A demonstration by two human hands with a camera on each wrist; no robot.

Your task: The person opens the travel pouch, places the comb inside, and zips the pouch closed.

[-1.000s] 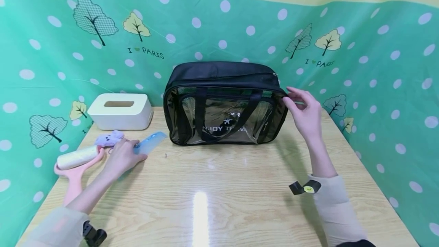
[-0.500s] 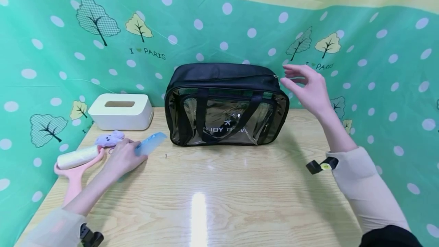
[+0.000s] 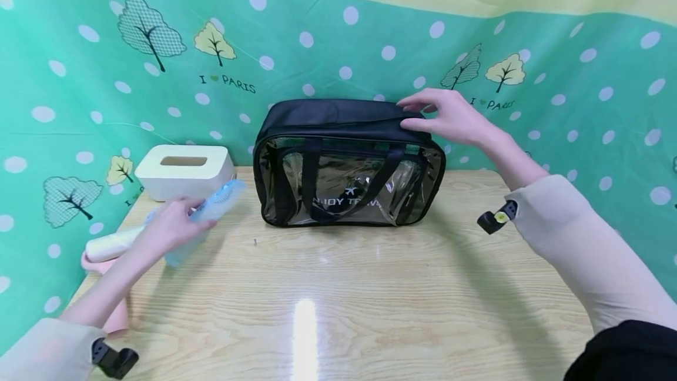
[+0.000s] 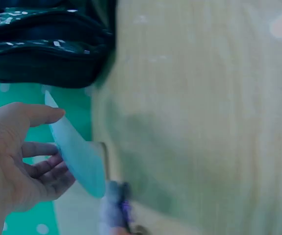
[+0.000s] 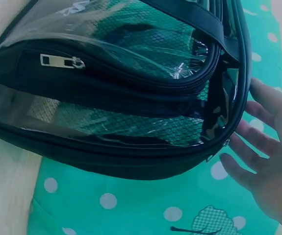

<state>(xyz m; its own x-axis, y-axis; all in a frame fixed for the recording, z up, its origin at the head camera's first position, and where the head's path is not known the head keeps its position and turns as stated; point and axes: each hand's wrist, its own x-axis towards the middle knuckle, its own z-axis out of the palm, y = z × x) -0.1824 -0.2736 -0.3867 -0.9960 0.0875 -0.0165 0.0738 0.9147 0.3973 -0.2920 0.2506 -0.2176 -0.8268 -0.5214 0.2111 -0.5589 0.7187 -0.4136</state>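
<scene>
My left hand (image 3: 170, 223) grips a long, translucent blue plastic case (image 3: 215, 201) with small holes near its far end, just above the table. In the left wrist view the blue case (image 4: 79, 156) lies between thumb and fingers. At the back middle stands a black travel bag (image 3: 338, 128) with a see-through front, printed lettering and hanging handles. My right hand (image 3: 446, 115) reaches over its top right corner, thumb and fingers apart at the top seam. From the right wrist, loosely bent fingers (image 5: 258, 142) show beside the bag's edge, holding nothing.
A white tissue box (image 3: 185, 172) stands at the back left. In front of it, partly behind my left arm, lie a pink-handled lint roller (image 3: 113, 246) and a purple plush item (image 4: 114, 205). A polka-dot curtain (image 3: 338, 34) rises behind the table (image 3: 402, 287).
My right hand has risen from the bag's right side and come left over its top corner. The left hand has lifted the blue case and drawn it a little left and towards me.
</scene>
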